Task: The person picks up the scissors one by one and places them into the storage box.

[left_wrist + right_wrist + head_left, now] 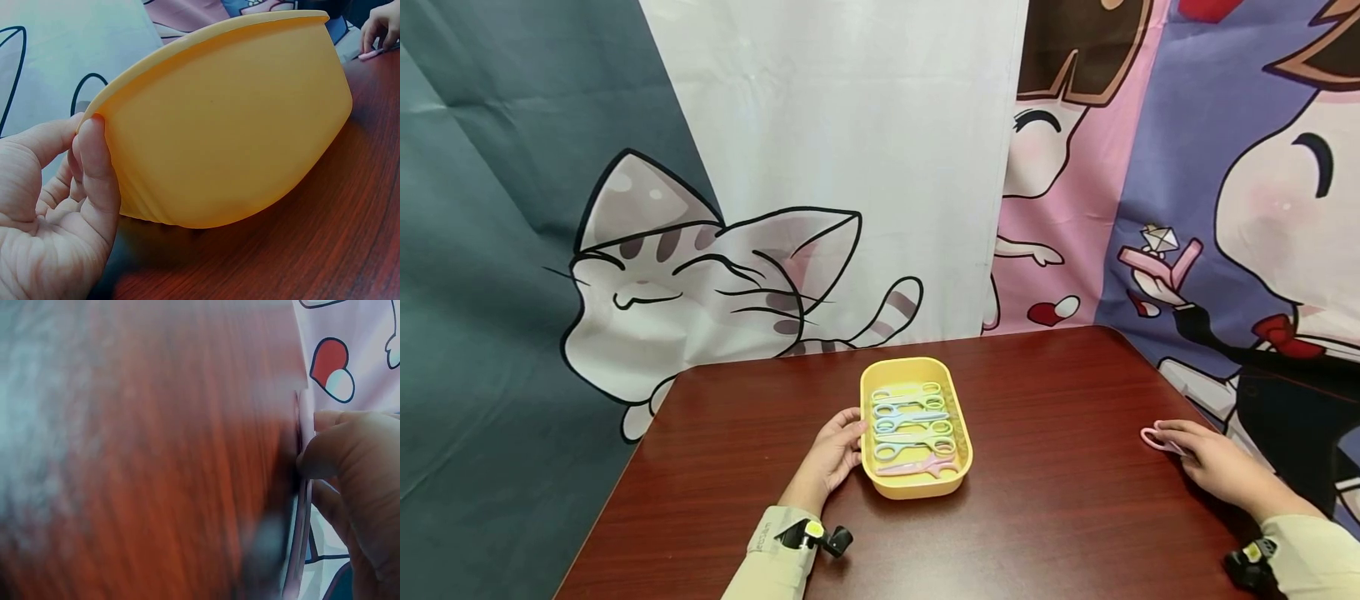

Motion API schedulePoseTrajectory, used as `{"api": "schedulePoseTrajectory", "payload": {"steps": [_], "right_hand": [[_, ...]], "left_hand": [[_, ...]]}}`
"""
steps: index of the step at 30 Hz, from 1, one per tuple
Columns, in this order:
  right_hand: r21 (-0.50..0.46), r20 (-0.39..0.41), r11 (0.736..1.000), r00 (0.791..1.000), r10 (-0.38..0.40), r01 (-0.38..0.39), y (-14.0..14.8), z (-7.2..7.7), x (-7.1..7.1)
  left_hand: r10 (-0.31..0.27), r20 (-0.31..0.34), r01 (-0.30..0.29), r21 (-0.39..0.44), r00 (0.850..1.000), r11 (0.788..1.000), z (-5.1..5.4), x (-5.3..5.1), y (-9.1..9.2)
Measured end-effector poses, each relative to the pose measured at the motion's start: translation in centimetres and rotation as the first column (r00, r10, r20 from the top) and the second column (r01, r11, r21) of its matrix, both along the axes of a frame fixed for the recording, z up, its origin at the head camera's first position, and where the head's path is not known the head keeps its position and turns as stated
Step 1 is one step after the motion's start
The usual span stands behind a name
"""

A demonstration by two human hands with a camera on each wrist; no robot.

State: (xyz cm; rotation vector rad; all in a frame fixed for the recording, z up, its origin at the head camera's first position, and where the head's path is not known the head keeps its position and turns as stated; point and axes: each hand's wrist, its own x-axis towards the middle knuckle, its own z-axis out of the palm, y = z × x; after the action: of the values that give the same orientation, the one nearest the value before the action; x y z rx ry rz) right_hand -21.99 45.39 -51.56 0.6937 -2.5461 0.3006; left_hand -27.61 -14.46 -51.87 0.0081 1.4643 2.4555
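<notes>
A yellow plastic bin with rounded corners stands near the middle of the table. Inside it lie several child-size scissors in blue and green, plus a pink pair nearest the front. My left hand pinches the bin's left rim between thumb and fingers, as the left wrist view shows close up. Far to the right, my right hand holds pink scissors low over the table, one handle loop showing. Edge-on in the right wrist view, their pink side shows; the fingers hide the rest.
The reddish-brown wooden table has a glossy top and rounded far corners. A cartoon-printed cloth hangs just behind it and along the right side. Small cameras are strapped to both sleeves.
</notes>
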Motion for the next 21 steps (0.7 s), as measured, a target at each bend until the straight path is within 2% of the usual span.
{"api": "schedulePoseTrajectory", "payload": {"steps": [4,9,17,21], "right_hand": [[-0.04,-0.057,0.997,0.997,0.06,-0.062,-0.1,-0.1,-0.4],[-0.044,-0.086,0.997,0.994,0.064,-0.068,-0.1,-0.1,-0.8],[-0.057,-0.053,0.998,0.998,0.029,-0.032,-0.7,0.0,-1.0],[-0.04,0.024,0.999,1.0,-0.02,0.021,-1.1,0.2,-1.1]], "left_hand": [[-0.004,0.004,0.004,0.003,1.0,1.0,0.0,-0.1,0.0],[0.001,0.004,-0.001,0.0,1.0,1.0,-0.1,0.0,-0.1],[0.009,0.008,-0.009,0.003,1.0,1.0,0.0,0.1,0.0],[0.006,0.001,-0.006,-0.002,1.0,1.0,0.1,0.0,0.1]]}}
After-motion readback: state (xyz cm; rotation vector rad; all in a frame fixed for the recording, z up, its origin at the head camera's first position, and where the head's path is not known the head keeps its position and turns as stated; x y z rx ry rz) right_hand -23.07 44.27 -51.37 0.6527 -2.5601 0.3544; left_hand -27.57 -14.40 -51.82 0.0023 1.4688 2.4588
